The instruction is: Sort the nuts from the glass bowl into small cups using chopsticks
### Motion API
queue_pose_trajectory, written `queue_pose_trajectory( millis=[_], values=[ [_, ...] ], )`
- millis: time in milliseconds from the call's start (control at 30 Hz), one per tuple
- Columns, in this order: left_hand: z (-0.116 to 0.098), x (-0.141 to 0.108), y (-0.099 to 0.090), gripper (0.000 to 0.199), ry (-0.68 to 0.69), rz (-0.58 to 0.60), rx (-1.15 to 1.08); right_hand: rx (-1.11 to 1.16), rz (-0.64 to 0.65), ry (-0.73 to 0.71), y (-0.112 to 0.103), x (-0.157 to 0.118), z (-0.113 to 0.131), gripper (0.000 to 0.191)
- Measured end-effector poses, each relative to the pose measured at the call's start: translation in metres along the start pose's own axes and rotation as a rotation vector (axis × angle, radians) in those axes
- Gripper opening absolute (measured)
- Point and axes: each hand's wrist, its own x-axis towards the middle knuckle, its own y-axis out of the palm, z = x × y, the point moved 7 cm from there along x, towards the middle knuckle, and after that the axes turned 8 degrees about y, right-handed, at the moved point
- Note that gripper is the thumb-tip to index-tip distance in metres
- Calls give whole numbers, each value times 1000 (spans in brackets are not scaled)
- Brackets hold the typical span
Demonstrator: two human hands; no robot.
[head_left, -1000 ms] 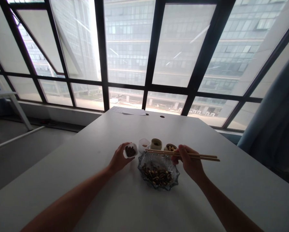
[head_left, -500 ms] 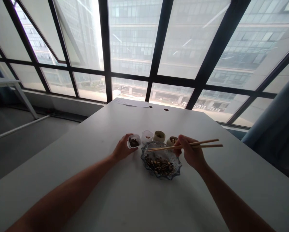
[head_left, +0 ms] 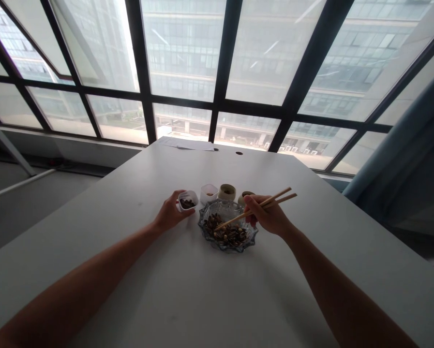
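My left hand (head_left: 169,212) is wrapped round a small clear cup (head_left: 187,201) of dark seeds, left of the glass bowl. In my right hand (head_left: 269,216) is a pair of chopsticks (head_left: 271,201), slanting down to the left with their tips among the seeds. The scalloped glass bowl (head_left: 252,235) holds a heap of striped seeds with a few paler pieces. Behind it stand a white cup (head_left: 208,193) with a little in it, a round greenish jar (head_left: 227,192) and a second round jar (head_left: 243,197), partly hidden by my right hand.
White papers (head_left: 187,144) lie at the far edge of the white table (head_left: 202,299), near two dark round holes. Beyond are large windows with black frames. A blue curtain (head_left: 394,130) hangs at the right, and a white metal frame (head_left: 9,140) stands at the far left.
The chopstick tips have gone down from above the bowl into the seeds, and the chopsticks are tilted more steeply. The whole view has shifted somewhat. My left hand still holds the cup.
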Motion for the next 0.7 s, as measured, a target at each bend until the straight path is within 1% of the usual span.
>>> queue_pose_trajectory(
  millis=[133, 233, 300, 367, 567, 700],
  values=[
    [1, 0, 1, 65, -30, 15, 2, 5, -163, -42, -19, -2, 7, 63],
    [3, -1, 2, 66, -45, 17, -8, -27, -212, -61, -25, -3, 11, 64],
    [3, -1, 2, 66, -47, 18, -12, -57, -218, -75, -26, -3, 12, 63],
    [2, 0, 2, 65, -45, 23, -16, -91, -193, -84, -25, -2, 11, 61],
    [0, 0, 1, 64, -31, 22, -17, -190, -27, -97, -10, 0, 4, 54],
    [1, 0, 1, 64, -14, 14, -7, -181, 10, -88, -9, 0, 4, 53]
  ],
)
